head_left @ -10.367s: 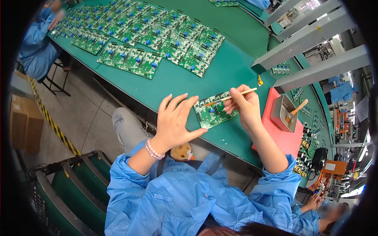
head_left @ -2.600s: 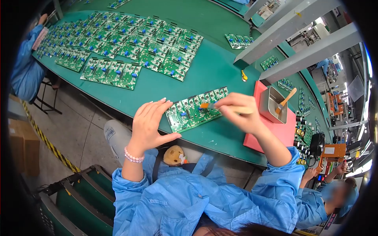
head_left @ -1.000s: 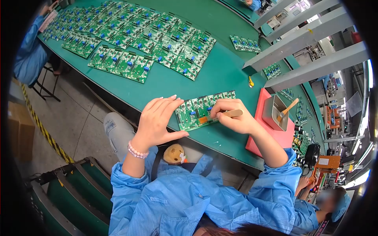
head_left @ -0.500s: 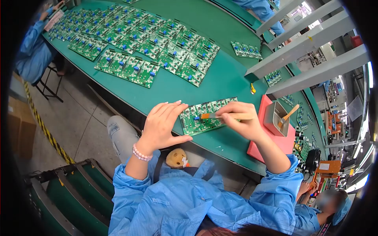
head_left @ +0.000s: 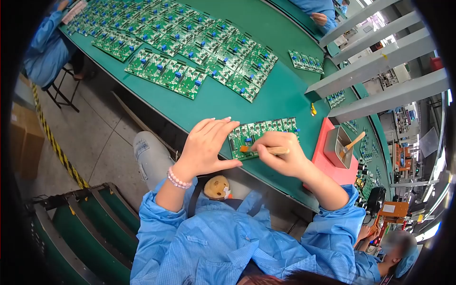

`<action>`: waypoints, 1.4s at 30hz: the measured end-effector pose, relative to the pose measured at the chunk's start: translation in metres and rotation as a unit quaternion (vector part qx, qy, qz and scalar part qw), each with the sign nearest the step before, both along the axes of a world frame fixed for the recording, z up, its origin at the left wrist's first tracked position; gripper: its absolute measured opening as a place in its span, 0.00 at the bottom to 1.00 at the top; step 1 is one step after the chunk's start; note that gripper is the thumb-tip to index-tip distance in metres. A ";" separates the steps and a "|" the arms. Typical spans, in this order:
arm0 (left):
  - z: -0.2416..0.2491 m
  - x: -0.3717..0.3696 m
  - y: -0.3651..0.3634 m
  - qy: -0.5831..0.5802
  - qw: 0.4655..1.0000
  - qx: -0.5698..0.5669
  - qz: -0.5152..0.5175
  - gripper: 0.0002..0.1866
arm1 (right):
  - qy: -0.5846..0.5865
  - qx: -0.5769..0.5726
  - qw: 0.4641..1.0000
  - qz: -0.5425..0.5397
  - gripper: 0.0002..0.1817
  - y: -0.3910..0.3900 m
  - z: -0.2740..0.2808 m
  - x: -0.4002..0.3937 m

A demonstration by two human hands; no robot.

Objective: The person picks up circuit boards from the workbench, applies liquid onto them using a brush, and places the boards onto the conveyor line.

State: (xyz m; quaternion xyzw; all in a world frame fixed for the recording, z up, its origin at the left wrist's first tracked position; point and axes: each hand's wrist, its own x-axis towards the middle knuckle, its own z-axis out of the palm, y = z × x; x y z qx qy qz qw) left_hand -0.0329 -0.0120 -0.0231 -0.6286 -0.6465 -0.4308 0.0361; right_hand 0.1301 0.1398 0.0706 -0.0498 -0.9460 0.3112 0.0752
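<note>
A green circuit board (head_left: pixel 237 137) with blue parts lies at the front edge of the green table (head_left: pixel 223 110). My left hand (head_left: pixel 205 147) rests at the board's left end, its thumb stretched along the near edge and its fingers over the left side. In my right hand (head_left: pixel 280 153) is a wooden-handled brush (head_left: pixel 245 149), its orange-brown bristles touching the lower left part of the board, just below a blue part. The right hand covers the board's near right portion.
Many circuit boards (head_left: pixel 178 34) lie in rows at the back left. On a red mat (head_left: pixel 323 141) at the right stands a metal tin (head_left: pixel 331 147) holding another brush (head_left: pixel 354 141). Beyond are a yellow item (head_left: pixel 313 110), grey bars (head_left: pixel 375 71) and co-workers' sleeves (head_left: pixel 50 47).
The brush tip has moved from beside the blue part to below it, toward the near edge, and its handle is more covered by my right hand. The camera view has shifted slightly.
</note>
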 end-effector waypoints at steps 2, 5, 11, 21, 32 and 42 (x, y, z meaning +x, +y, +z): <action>0.000 0.000 0.000 0.000 1.000 0.001 0.000 0.44 | 0.024 -0.015 1.000 0.008 0.05 0.001 0.000 -0.002; -0.001 0.000 0.001 0.003 1.000 0.003 -0.001 0.44 | 0.043 -0.039 0.998 0.020 0.05 -0.002 -0.003 -0.004; -0.002 0.000 0.001 0.006 1.000 0.000 0.003 0.44 | -0.010 0.004 1.000 -0.019 0.06 0.006 0.003 0.007; -0.002 0.000 0.002 0.006 1.000 0.004 -0.002 0.44 | -0.009 -0.041 0.999 -0.015 0.07 0.011 0.007 0.008; -0.001 0.000 0.001 0.007 1.000 -0.002 0.001 0.44 | -0.025 -0.165 0.984 0.057 0.08 0.019 -0.005 -0.009; -0.002 0.001 0.001 0.009 1.000 -0.002 0.000 0.44 | -0.035 -0.133 0.988 0.075 0.09 0.022 -0.006 -0.008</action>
